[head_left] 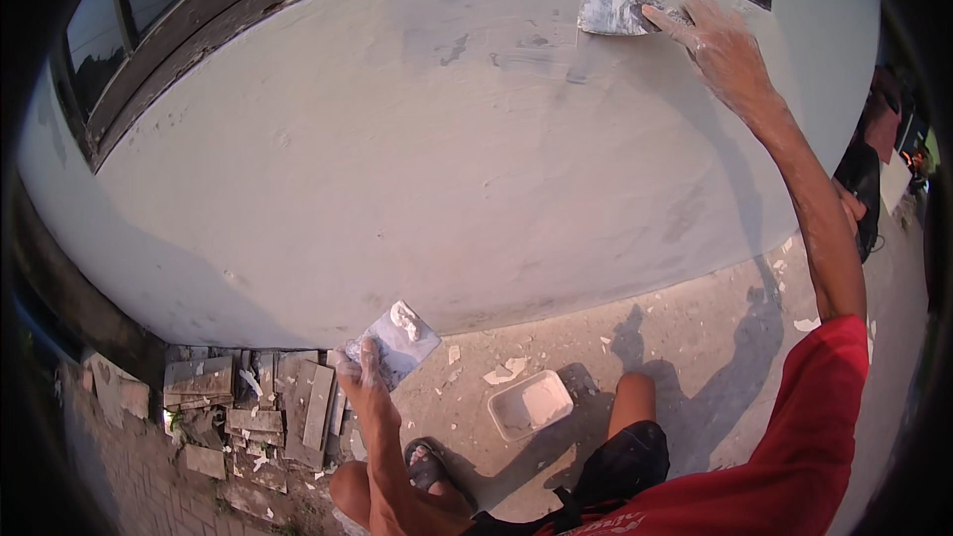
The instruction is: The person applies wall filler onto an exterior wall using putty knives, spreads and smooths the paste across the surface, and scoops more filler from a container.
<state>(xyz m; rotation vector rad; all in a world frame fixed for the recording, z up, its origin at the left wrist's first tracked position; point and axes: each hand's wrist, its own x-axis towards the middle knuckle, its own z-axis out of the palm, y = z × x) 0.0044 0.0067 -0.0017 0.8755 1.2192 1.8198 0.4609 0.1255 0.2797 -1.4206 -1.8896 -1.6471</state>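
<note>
My right hand [725, 52], dusted with white, grips a wide putty knife [613, 2] whose smeared blade lies against the upper part of the pale wall [377, 159], just under the dark wooden frame. Around the blade, a smoother, greyer patch of filler [496, 15] shows on the wall, with a few darker marks. Low and to the left, my left hand [365, 369] is closed on a flat square plate [405, 342], tilted, with a lump of white putty [405, 318] near its upper corner. Part of the plate is hidden behind my fingers.
A white plastic tub [531, 405] with putty inside stands on the concrete floor [695, 337] by my feet. Broken boards and tiles [263, 407] lie heaped at the lower left. A dark wooden window frame [199, 25] edges the wall's top. Another person [864, 179] is partly visible far right.
</note>
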